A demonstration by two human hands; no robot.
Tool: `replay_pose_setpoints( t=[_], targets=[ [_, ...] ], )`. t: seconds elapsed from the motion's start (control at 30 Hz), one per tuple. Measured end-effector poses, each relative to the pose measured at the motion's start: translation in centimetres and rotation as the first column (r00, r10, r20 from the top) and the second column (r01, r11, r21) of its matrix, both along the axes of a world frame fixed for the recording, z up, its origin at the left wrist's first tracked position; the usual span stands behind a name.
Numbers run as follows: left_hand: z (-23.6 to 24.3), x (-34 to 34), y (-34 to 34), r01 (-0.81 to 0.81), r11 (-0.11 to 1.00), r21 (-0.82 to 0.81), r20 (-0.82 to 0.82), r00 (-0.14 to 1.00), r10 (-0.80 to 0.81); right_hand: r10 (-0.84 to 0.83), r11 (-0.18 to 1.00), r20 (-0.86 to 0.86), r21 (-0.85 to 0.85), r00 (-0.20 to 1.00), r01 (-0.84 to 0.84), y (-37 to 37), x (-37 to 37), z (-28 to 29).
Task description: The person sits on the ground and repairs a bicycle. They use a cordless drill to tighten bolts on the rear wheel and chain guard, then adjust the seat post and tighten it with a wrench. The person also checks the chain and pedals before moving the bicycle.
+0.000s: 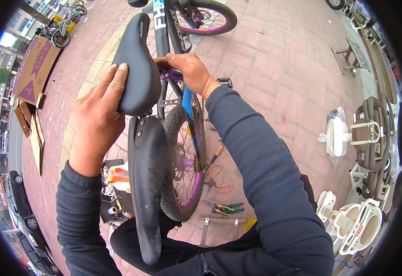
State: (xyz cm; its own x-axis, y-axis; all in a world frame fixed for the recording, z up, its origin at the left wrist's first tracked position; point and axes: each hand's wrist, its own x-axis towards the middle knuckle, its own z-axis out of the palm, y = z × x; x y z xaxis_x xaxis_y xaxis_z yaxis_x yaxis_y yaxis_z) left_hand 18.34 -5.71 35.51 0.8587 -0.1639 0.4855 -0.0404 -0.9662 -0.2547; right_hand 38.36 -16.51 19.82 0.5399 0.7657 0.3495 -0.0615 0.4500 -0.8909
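Observation:
My left hand (97,117) grips the rear left of a black bicycle saddle (139,69), fingers lying over its top and the thumb hidden. Just right of the saddle, my right hand (188,71) is closed beside the purple seat clamp (172,74); its thumb and forefinger reach toward the seat post, and what they pinch is hidden. From behind the saddle a long black mudguard (146,184) extends toward me. It lies left of the knobbly rear wheel (182,170) with its purple rim. The dark bicycle frame (161,32) runs away from me.
On the brick paving (274,60) right of the wheel lie green-handled pliers (228,209), an orange-handled cutter (219,181) and a screwdriver (218,151). Child seats (357,225) stand at right near a small stool (353,57). A cardboard box (35,69) and parked cars (24,207) are at left.

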Motion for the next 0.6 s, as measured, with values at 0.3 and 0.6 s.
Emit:
replay_pose_setpoints(
  t=[0.3, 0.6],
  targets=[
    [-0.3, 0.2, 0.3, 0.023, 0.999, 0.033, 0.003, 1.0, -0.023, 0.03, 0.991, -0.119, -0.128, 0.992, -0.046, 0.7, 1.6, 2.1],
    [4.3, 1.0, 1.4, -0.18, 0.674, -0.716, -0.335, 0.936, -0.106, 0.087, 0.986, -0.157, -0.125, 0.984, -0.108, 1.9, 1.6, 1.2]
  ],
)
